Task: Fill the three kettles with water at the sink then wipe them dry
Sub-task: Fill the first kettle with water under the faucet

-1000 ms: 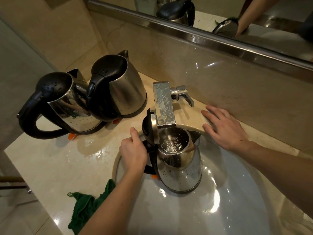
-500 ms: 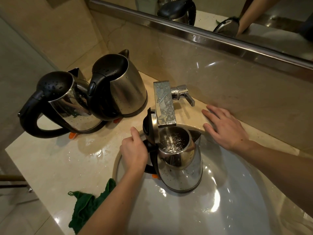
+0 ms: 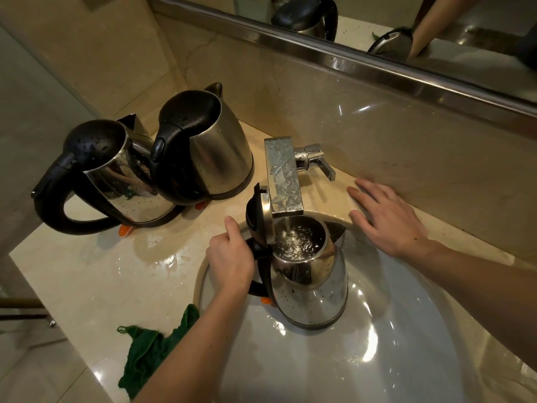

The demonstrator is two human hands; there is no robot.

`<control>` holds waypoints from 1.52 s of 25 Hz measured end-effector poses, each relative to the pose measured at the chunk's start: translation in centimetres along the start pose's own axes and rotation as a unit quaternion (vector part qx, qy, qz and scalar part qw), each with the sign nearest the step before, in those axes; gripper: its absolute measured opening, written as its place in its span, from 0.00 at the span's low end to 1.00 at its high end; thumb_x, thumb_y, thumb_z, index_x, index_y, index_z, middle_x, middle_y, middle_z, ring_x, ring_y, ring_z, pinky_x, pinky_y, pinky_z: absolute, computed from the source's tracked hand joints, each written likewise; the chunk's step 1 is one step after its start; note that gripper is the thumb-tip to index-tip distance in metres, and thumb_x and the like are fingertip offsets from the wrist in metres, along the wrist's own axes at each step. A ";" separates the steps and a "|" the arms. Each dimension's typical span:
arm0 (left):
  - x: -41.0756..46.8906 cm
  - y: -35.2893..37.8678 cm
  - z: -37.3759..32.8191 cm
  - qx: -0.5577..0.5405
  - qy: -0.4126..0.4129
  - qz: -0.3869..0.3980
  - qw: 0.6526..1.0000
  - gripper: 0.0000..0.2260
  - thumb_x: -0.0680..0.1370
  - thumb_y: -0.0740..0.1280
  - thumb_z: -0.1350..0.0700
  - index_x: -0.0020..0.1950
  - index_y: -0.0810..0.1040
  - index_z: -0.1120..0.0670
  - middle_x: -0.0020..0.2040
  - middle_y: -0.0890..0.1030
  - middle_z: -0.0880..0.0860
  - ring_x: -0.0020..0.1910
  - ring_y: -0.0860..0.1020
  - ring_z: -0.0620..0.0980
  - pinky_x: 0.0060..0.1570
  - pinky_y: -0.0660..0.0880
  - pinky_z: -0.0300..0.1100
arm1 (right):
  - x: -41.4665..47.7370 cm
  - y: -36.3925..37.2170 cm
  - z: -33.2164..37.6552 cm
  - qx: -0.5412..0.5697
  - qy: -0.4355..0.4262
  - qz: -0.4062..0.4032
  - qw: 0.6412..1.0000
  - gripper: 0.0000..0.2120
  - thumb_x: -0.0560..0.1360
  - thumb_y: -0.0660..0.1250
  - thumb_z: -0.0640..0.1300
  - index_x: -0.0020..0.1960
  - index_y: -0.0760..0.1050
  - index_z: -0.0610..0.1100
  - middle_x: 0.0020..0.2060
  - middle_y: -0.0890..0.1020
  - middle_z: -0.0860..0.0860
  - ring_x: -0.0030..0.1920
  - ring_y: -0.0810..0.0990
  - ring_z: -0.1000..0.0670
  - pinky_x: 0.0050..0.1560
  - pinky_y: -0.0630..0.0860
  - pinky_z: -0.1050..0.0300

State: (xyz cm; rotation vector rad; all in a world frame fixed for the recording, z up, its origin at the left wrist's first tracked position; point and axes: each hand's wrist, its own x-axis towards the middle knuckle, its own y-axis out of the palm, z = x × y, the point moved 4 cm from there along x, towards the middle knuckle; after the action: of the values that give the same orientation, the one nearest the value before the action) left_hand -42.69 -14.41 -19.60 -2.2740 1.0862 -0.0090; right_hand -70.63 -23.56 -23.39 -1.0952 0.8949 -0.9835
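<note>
Currently left hand (image 3: 231, 257) grips kettle (image 3: 311, 280) under running tap (image 3: 283, 175); right hand (image 3: 389, 222) fingers (image 3: 372, 189) flat on desk (image 3: 116, 271); overfilling could spill.

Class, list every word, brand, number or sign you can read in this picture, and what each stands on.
None: no text can be read. The kettle in the sink, the far-left kettle, the middle kettle, the tap and the green cloth show only water drops and reflections, no lettering.

left hand (image 3: 231, 257): I see it curled round the kettle handle (image 3: 258, 286), thumb up, forearm rising from lower frame | right hand (image 3: 386, 219): flat, palm down, fingers straight and spread, forearm from right
</note>
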 end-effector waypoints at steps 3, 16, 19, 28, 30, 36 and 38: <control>0.1 0.0 0.2 -0.001 -0.002 0.002 1.000 0.25 0.84 0.52 0.46 0.28 0.61 0.54 0.26 0.64 0.52 0.28 0.65 0.50 0.35 0.66 0.46 | -0.1 -0.1 0.2 -0.001 0.000 0.001 1.000 0.27 0.81 0.48 0.61 0.77 0.58 0.53 0.77 0.59 0.53 0.74 0.57 0.49 0.71 0.61 0.48; -0.3 -0.2 0.5 -0.001 -0.008 0.008 1.000 0.25 0.83 0.51 0.45 0.28 0.60 0.54 0.26 0.65 0.51 0.27 0.64 0.50 0.34 0.67 0.46 | -0.2 -0.2 0.4 0.000 -0.001 -0.004 1.000 0.27 0.80 0.49 0.60 0.76 0.60 0.51 0.76 0.61 0.52 0.73 0.59 0.47 0.69 0.64 0.45; -0.6 -0.4 0.1 -0.008 -0.004 0.011 1.000 0.25 0.84 0.51 0.45 0.29 0.61 0.53 0.26 0.65 0.51 0.27 0.64 0.50 0.34 0.66 0.45 | -0.3 -0.3 0.4 0.006 0.006 -0.001 1.000 0.26 0.81 0.51 0.58 0.77 0.60 0.51 0.76 0.61 0.52 0.73 0.59 0.47 0.67 0.66 0.45; -1.0 -0.4 0.0 -0.010 -0.025 0.001 1.000 0.25 0.84 0.51 0.46 0.29 0.62 0.54 0.27 0.65 0.52 0.28 0.65 0.50 0.33 0.64 0.44 | -0.1 -1.2 1.7 0.157 0.071 0.008 0.985 0.24 0.82 0.52 0.56 0.74 0.67 0.47 0.74 0.67 0.50 0.73 0.61 0.48 0.72 0.60 0.48; -1.1 -0.4 -0.1 -0.009 -0.020 0.000 1.000 0.25 0.84 0.51 0.46 0.29 0.62 0.54 0.27 0.65 0.52 0.28 0.64 0.50 0.32 0.64 0.43 | -0.5 -2.0 2.6 0.242 0.099 -0.022 0.965 0.22 0.83 0.54 0.53 0.73 0.69 0.45 0.71 0.71 0.48 0.71 0.66 0.48 0.70 0.62 0.50; -1.3 -0.5 0.0 -0.005 -0.017 0.002 1.000 0.25 0.84 0.51 0.47 0.29 0.61 0.54 0.27 0.65 0.52 0.27 0.64 0.49 0.32 0.63 0.43 | -2.1 -4.3 6.7 0.471 0.129 -0.065 0.870 0.21 0.84 0.52 0.52 0.72 0.70 0.45 0.66 0.74 0.55 0.66 0.70 0.56 0.58 0.64 0.70; -1.2 -0.5 0.0 -0.003 -0.019 0.003 1.000 0.25 0.84 0.51 0.46 0.29 0.62 0.54 0.27 0.65 0.52 0.27 0.64 0.49 0.32 0.64 0.44 | -2.1 -5.1 7.8 0.502 0.125 -0.073 0.853 0.20 0.84 0.51 0.52 0.70 0.71 0.48 0.62 0.76 0.59 0.64 0.72 0.58 0.55 0.63 0.75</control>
State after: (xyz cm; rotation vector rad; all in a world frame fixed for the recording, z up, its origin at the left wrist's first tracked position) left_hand -43.13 -13.31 -19.04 -2.2662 1.0742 0.0400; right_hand -64.96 -20.10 -16.50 -0.1309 0.3647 -1.4932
